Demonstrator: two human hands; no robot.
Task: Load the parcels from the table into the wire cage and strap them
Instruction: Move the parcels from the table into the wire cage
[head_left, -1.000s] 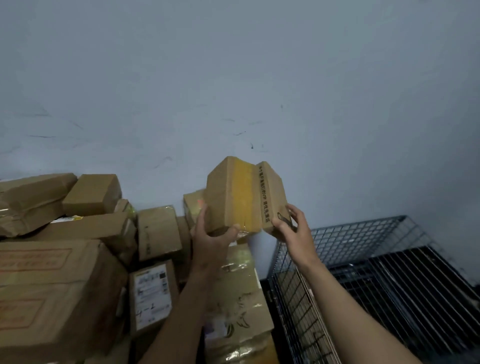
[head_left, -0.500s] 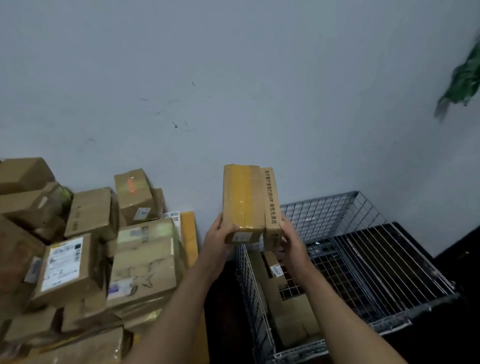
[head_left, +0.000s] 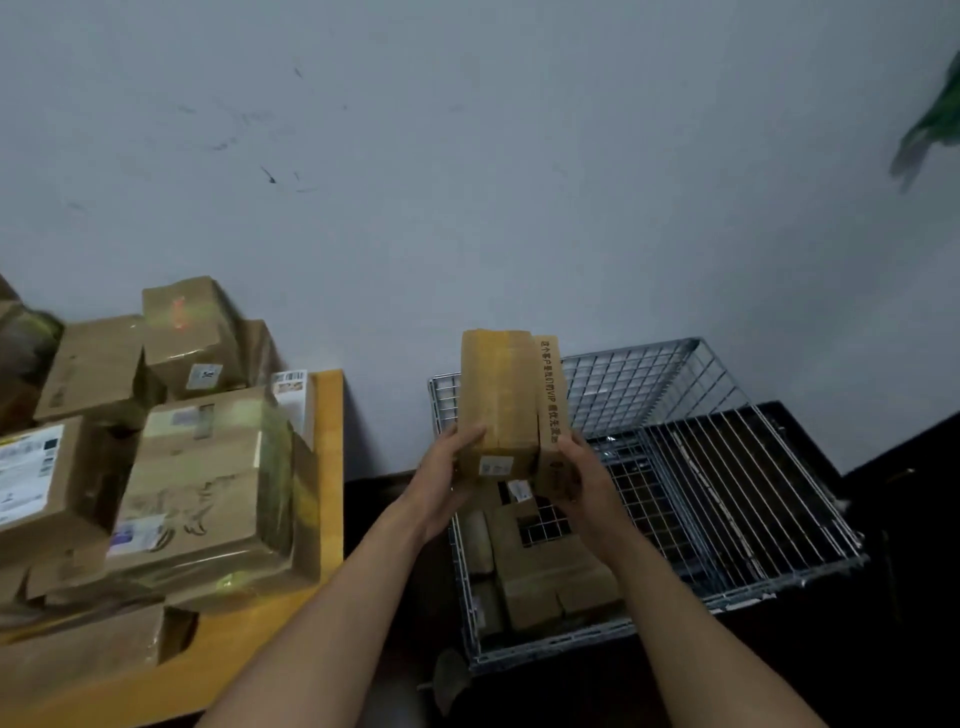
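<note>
I hold a brown cardboard parcel (head_left: 501, 395) with yellow tape upright between both hands, above the left end of the wire cage (head_left: 675, 395). My left hand (head_left: 447, 475) grips its lower left side. My right hand (head_left: 582, 478) grips its lower right side, where printed text runs up the edge. Inside the cage, below the held parcel, lie several brown parcels (head_left: 545, 571). More parcels (head_left: 208, 483) are piled on the wooden table (head_left: 332, 467) at the left.
A grey wall rises behind the table and the cage. The cage's right half shows bare wire mesh over a dark floor (head_left: 753, 478). A dark gap separates table and cage. Something green and blurred (head_left: 935, 119) hangs at the upper right.
Both hands carried the parcel from over the table pile rightward to above the cage and turned it upright. The view swung right and down, showing more of the cage.
</note>
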